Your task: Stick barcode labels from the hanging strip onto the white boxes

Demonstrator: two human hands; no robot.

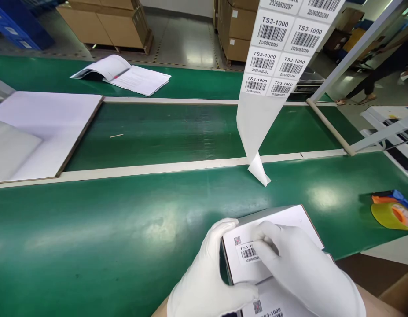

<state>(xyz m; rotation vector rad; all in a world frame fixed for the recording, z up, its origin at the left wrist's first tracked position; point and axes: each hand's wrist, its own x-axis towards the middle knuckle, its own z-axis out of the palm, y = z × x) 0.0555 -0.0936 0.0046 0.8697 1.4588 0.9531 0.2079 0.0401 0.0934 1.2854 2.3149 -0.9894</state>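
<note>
A white box (291,221) lies on the green bench near the lower right, with a small printed code at its left end. My left hand (207,273), in a white glove, spans the box's left end, fingers at the far corner and thumb on the near side. A barcode label (248,254) reading TS3-1 and more sits on the box top. My gloved right hand (296,259) pinches at the label's right end, hiding part of it. Closer to me is a second white box (266,291) with a TS3-1000 label, partly covered by my hands.
A long strip of barcode labels (268,61) hangs ahead, its curled end touching the bench. Yellow tape (387,215) lies at right, an open booklet (137,79) at the back, and a white board (55,127) at left. A cardboard box (372,273) stands lower right.
</note>
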